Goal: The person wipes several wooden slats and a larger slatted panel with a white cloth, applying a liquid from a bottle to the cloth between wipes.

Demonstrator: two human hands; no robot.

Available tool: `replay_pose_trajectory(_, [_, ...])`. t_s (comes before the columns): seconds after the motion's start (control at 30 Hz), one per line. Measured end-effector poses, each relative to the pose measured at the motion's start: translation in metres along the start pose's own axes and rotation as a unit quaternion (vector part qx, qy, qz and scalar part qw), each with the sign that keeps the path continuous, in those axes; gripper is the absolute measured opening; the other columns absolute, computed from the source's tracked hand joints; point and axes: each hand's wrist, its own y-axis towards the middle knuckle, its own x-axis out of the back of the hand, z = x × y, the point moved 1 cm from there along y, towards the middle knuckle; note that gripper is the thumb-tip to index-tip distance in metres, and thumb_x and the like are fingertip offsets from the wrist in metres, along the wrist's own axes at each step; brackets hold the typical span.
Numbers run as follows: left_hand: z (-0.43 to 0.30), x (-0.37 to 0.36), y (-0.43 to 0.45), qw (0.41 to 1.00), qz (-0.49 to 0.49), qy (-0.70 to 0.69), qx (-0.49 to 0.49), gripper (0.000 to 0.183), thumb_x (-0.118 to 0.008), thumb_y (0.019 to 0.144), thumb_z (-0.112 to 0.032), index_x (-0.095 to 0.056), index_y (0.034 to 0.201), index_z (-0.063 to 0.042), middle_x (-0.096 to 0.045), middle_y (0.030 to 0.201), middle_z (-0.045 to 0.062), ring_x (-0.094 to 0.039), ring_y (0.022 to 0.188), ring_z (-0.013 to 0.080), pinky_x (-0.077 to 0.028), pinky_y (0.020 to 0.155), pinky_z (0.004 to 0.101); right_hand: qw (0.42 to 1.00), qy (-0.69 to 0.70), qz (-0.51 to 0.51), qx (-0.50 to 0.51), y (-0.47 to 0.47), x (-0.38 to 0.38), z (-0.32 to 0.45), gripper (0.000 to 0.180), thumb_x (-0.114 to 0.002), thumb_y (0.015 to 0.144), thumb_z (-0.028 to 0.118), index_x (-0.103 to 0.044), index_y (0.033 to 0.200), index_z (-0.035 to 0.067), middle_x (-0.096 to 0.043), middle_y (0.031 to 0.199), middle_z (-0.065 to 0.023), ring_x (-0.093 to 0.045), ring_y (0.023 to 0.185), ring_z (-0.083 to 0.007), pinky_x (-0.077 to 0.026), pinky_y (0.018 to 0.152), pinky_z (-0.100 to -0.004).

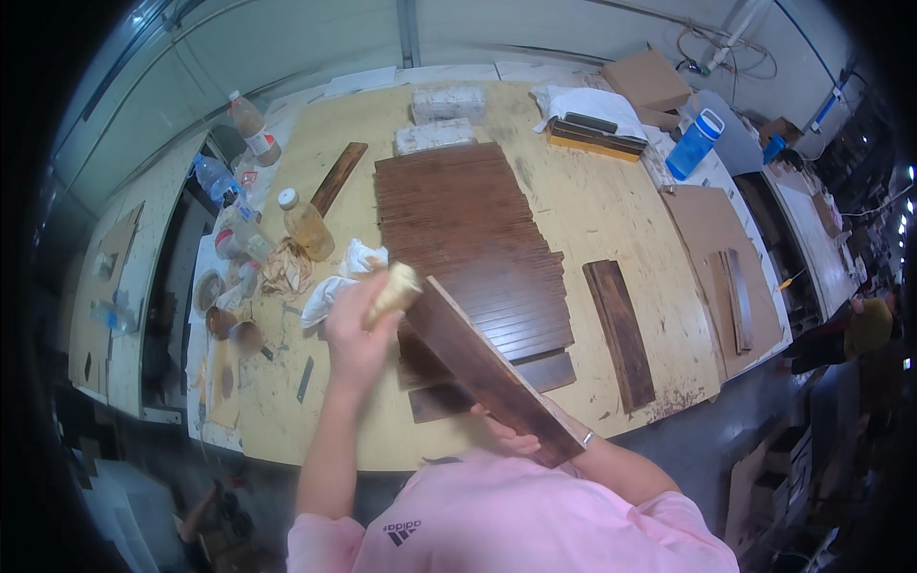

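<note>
My left hand [356,344] grips a folded pale-yellow pad [393,294], perhaps cloth or sponge, close to the far end of a dark-stained wooden board [494,372]. Contact between pad and board cannot be made out. My right hand [510,432] supports the near end of this board from below, its fingers curled over one edge. The board slants in the air above the worktable. Beneath and beyond it lies a broad stack of brown wooden strips [458,208], side by side. White crumpled cloth [351,276] rests beside my left hand.
A capped bottle of amber liquid [308,225] stands left, near several plastic bottles and small cups. Dark boards [620,333] lie at the right, another [340,179] at the back left. A blue bottle [693,145] and cardboard box [647,77] occupy the far right.
</note>
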Motion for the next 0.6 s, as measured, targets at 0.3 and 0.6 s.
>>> replay_pose_trajectory(0.3, [-0.004,-0.013,-0.006,0.991,-0.090,-0.065,0.076,0.048,-0.070,0.080,0.004,-0.062,0.126,-0.002,-0.067,0.119,0.015,-0.065,0.107,0.0275,-0.050,0.094,0.0366,0.998,0.041,-0.009,0.044,-0.008,-0.003,0.002,0.051,-0.045,0.103,0.032,-0.046,0.137,-0.006,-0.047,0.079,-0.0144,-0.040,0.043,-0.0141,-0.034,0.034,-0.0246])
replay_pose_trajectory(0.6, [-0.007,-0.039,-0.044,0.787,0.141,-0.491,0.345,0.016,-0.061,0.097,-0.013,-0.067,0.094,0.001,-0.057,0.080,-0.001,-0.049,0.069,0.0067,-0.038,0.064,0.0219,0.997,0.032,-0.050,0.041,-0.004,-0.024,0.001,0.056,-0.045,0.102,0.038,-0.047,0.135,-0.008,-0.047,0.075,-0.0155,-0.039,0.042,-0.0140,-0.032,0.034,-0.0244])
